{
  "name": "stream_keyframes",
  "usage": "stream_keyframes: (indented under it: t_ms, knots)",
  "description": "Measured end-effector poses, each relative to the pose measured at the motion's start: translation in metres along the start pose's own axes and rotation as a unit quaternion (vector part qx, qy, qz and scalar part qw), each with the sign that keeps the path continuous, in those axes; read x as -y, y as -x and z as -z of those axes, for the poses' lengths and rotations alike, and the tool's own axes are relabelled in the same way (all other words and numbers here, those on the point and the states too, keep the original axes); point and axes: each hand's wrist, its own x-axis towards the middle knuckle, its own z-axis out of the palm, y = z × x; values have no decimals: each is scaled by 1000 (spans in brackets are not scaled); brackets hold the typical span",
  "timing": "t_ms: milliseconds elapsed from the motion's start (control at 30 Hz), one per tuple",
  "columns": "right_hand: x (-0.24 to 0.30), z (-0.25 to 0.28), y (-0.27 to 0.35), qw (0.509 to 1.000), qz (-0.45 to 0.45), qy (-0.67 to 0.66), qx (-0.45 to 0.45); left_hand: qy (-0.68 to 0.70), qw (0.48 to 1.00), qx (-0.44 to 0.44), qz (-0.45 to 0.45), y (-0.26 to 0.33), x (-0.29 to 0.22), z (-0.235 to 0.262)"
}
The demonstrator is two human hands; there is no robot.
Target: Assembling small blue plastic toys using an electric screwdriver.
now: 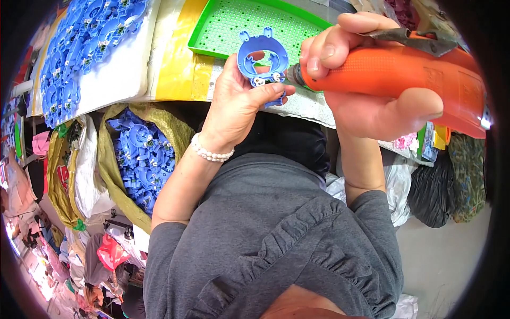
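My left hand is closed on a blue ring-shaped plastic part, thumb at its lower edge and fingers behind it. Two small ear-like tabs stick up from the ring, and small white pieces sit along its lower side. My right hand grips an orange electric screwdriver, laid almost level across the view. The tool's dark tip end points left and comes up close to the part's lower right side; whether it touches cannot be made out. A dark metal hook or clip lies along the tool's upper side.
Behind the part stands a green perforated tray on the table. A white board at the left bears many similar blue parts. Below it, an olive woven sack is full of blue parts. Black and white bags lie at the right.
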Motion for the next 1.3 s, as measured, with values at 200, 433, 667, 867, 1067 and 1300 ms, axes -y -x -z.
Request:
stream_keyframes:
  t_ms: [200,433,667,867,1067,1300]
  knots:
    - [-7,2,2,1000,12,6,-14,-2,1000,-4,-11,1,3,-2]
    - [14,-34,1,959,-178,199,-93,-4,995,-82,-57,1,15,-13]
    - [1,-2,-6,999,27,19,36,21,998,-34,-47,-1,10,-9]
    - [16,-32,0,953,-9,106,-283,-16,998,-60,-22,-2,-11,-5]
    - [-25,19,15,963,-55,116,-238,-21,999,-25,-13,-3,-13,6]
    - [-75,56,13,962,200,-183,-32,-44,999,-26,3,-6,-13,1]
